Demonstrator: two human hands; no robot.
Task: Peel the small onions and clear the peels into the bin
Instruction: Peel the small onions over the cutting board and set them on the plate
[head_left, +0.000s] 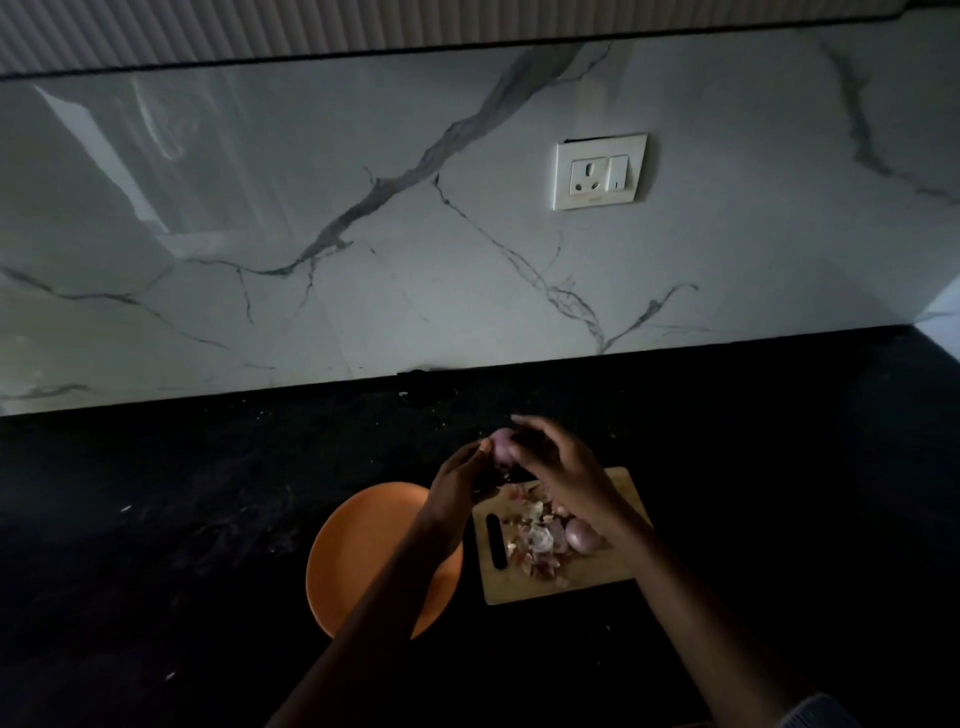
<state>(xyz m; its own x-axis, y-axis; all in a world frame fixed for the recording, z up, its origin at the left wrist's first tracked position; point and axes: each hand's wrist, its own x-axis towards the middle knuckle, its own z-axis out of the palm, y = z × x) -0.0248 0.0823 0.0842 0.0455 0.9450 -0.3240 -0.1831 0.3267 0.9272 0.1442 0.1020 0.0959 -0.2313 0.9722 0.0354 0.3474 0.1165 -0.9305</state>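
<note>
Dim kitchen, head view. Both hands raised above the dark bench, meeting over the far left corner of the wooden cutting board. Left hand grips a small pinkish onion at its fingertips, fingers curled round it from the left. Right hand comes in from the right with fingers curled onto the same onion, one finger sticking up past it; exact pinch is blurred. Onion is held in the air between the two hands, off the board.

On the board: a heap of peels spread across the middle, and one more small onion lying at the right edge of the heap, just beside the right wrist. Board has a dark slot handle on its left side.

Orange plate sits on the bench just left of the board, partly covered by the left forearm.

Far side: marble-pattern wall with a white socket and switch, right of centre.
</note>
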